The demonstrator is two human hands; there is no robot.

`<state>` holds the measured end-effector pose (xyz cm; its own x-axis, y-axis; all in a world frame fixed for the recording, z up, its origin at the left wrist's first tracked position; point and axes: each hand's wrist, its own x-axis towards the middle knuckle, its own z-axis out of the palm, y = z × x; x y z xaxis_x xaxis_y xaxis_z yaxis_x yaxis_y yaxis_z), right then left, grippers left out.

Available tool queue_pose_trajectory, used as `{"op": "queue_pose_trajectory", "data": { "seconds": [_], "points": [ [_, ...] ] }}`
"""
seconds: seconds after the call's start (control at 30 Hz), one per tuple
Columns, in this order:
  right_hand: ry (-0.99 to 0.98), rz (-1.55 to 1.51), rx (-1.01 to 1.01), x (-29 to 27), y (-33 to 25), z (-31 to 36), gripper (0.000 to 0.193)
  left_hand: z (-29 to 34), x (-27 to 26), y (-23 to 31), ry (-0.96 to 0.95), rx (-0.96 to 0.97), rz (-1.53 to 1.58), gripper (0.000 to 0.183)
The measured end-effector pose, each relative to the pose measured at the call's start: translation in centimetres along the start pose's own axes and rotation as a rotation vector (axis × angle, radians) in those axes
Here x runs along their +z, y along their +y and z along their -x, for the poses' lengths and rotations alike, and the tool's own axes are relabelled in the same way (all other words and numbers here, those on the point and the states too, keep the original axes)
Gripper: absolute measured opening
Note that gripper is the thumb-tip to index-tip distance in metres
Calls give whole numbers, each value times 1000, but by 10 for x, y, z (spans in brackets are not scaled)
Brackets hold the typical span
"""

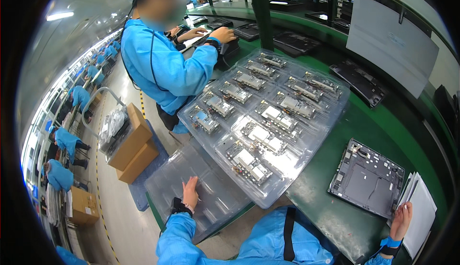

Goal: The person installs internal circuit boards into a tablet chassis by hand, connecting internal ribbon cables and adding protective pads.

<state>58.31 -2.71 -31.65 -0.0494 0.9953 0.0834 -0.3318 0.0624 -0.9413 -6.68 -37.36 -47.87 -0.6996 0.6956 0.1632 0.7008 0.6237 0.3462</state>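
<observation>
My left hand [190, 194] is open, its fingers stretched over an unfilled clear plastic tray [167, 176]. My right hand [401, 221] is at the lower right, fingers extended upward, beside the corner of a dark laptop casing [366, 181]. I cannot tell whether it touches the casing. White sheets [420, 212] in a loose stack lie just behind and under that hand. Between my hands and farther out, a large clear tray [306, 157] carries several circuit boards [249, 162] with silver shields, set in rows.
A co-worker [163, 63] in a blue smock works at the bench on the far left side. Dark laptop parts [357, 83] lie along the green bench [326, 212]. A pale panel [390, 42] hangs at the back right. Cardboard boxes [134, 140] stand on the left.
</observation>
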Motion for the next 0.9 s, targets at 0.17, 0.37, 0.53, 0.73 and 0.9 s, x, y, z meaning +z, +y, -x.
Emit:
{"op": "queue_pose_trajectory", "data": {
  "seconds": [0.17, 0.37, 0.53, 0.73, 0.9],
  "points": [
    [9, -8, -1, 5, -3, 0, 12, 4, -3, 3, -16, 51, -3, 55],
    [-24, -8, 9, 1, 1, -1, 13, 4, -21, 8, -120, 67, 11, 69],
    [-13, 13, -5, 3, 0, -1, 15, -1, -18, 10, -179, 10, -61, 76],
    [6, -15, 4, 6, 0, -1, 12, -28, -53, 50, 7, 45, 50, 64],
    [-39, 77, -87, 21, -14, 9, 10, -68, -166, 217, 113, 486, 309, 37]
  ]
}}
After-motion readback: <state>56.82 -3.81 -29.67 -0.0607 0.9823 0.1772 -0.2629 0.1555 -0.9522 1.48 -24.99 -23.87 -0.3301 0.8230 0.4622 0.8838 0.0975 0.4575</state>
